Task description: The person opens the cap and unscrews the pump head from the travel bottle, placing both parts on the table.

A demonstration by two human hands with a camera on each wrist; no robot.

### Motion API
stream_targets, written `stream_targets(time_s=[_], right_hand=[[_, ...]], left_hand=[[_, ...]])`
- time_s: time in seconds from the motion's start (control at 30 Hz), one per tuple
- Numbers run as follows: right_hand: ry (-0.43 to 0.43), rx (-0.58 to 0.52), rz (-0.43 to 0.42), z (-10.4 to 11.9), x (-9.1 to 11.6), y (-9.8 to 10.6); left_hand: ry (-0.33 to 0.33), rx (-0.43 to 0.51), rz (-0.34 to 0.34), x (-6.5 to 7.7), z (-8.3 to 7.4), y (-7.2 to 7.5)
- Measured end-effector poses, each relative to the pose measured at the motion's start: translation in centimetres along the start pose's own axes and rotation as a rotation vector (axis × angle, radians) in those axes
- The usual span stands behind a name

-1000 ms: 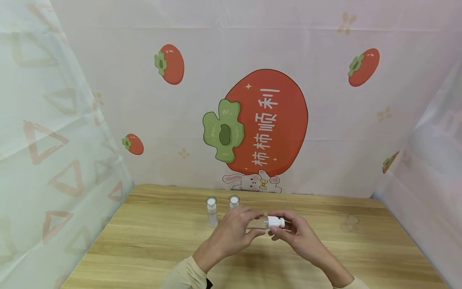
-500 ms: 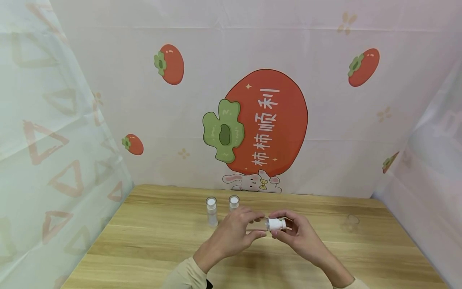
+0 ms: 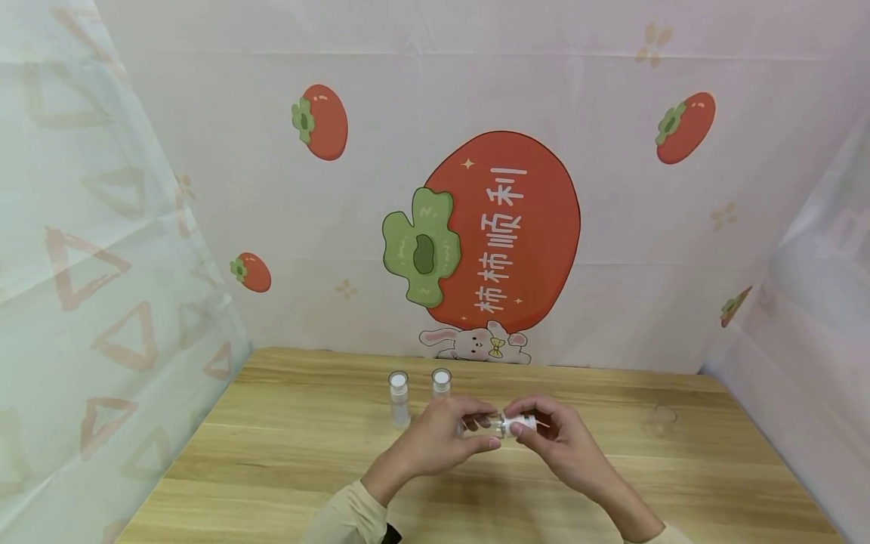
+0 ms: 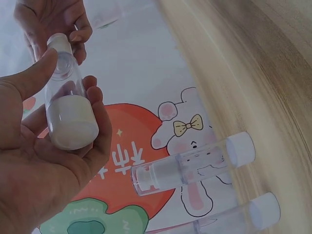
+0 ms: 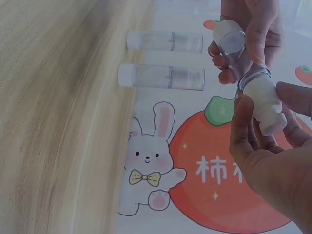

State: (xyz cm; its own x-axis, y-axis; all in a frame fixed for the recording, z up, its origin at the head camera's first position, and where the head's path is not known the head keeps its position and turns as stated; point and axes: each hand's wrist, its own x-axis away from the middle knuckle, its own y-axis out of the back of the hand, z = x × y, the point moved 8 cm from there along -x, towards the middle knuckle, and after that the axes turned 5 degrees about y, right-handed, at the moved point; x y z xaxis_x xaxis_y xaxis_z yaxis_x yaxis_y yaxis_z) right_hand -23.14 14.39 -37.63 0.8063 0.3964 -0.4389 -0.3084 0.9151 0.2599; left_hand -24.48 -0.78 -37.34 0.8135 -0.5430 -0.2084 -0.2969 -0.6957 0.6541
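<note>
A clear pump bottle with a white base lies sideways between both hands, just above the table. My left hand grips its transparent body, thumb on one side and fingers curled round the other. At the other end, the thumb and fingers of my right hand pinch the white pump head. In the right wrist view the head meets the bottle's neck at a clear ring. Part of the body is covered by the left fingers.
Two similar bottles with clear caps stand upright behind the left hand: one bottle further left, the other bottle partly hidden by the hand. A clear, round-rimmed object, faint to see, sits at right on the wooden table.
The right fingers have shifted along the white pump head and now cover more of it. My left hand has moved slightly downward, still holding the bottle. The standing bottles have stayed put.
</note>
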Motion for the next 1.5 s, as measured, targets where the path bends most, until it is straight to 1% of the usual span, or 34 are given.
stream_targets(time_s=[0.13,0.2,0.43,0.53,0.6,0.67,0.73,0.8,0.87,0.93,1.0,1.13,1.23,1.27,1.33,1.5], right_hand=[[0.008,0.014,-0.006,0.0,0.0,0.0],[0.001,0.011,-0.005,-0.2,0.0,-0.1],[-0.079,-0.033,0.020,-0.7,0.3,-0.3],[-0.114,-0.066,0.033,-1.0,0.4,-0.5],[-0.117,-0.093,0.043,-1.0,0.4,-0.6],[-0.107,-0.118,0.048,-1.0,0.5,-0.7],[-0.091,-0.130,0.049,-1.0,0.5,-0.8],[-0.076,-0.130,0.043,-0.8,0.4,-0.7],[-0.063,-0.113,0.033,-0.6,0.4,-0.7],[-0.049,-0.073,0.016,-0.4,0.3,-0.5],[-0.045,-0.032,-0.003,-0.3,0.2,-0.3],[0.002,0.036,-0.027,0.1,0.0,-0.1],[0.067,0.064,-0.031,0.8,-0.1,-0.2],[0.086,0.073,-0.031,1.0,-0.1,-0.3],[0.097,0.080,-0.037,1.2,-0.1,-0.3],[0.067,0.077,-0.043,1.0,0.0,-0.2]], left_hand=[[0.024,0.062,0.021,0.0,0.5,-0.1],[0.031,0.073,0.025,0.0,0.6,-0.1],[0.008,0.020,-0.004,0.1,0.3,0.3],[-0.023,-0.037,-0.030,0.2,-0.2,0.5],[-0.048,-0.101,-0.053,0.3,-0.6,0.7],[-0.076,-0.174,-0.079,0.4,-0.9,0.7],[-0.100,-0.227,-0.102,0.5,-1.2,0.8],[-0.113,-0.254,-0.117,0.6,-1.4,0.8],[-0.122,-0.260,-0.123,0.7,-1.5,0.9],[-0.118,-0.235,-0.120,0.6,-1.4,0.8],[-0.106,-0.190,-0.111,0.6,-1.2,0.8],[-0.071,-0.040,-0.082,0.5,-0.5,0.7],[-0.042,0.061,-0.056,0.5,0.1,0.6],[-0.032,0.081,-0.048,0.5,0.2,0.5],[-0.014,0.113,-0.032,0.5,0.5,0.5],[0.018,0.125,0.001,0.4,0.9,0.5]])
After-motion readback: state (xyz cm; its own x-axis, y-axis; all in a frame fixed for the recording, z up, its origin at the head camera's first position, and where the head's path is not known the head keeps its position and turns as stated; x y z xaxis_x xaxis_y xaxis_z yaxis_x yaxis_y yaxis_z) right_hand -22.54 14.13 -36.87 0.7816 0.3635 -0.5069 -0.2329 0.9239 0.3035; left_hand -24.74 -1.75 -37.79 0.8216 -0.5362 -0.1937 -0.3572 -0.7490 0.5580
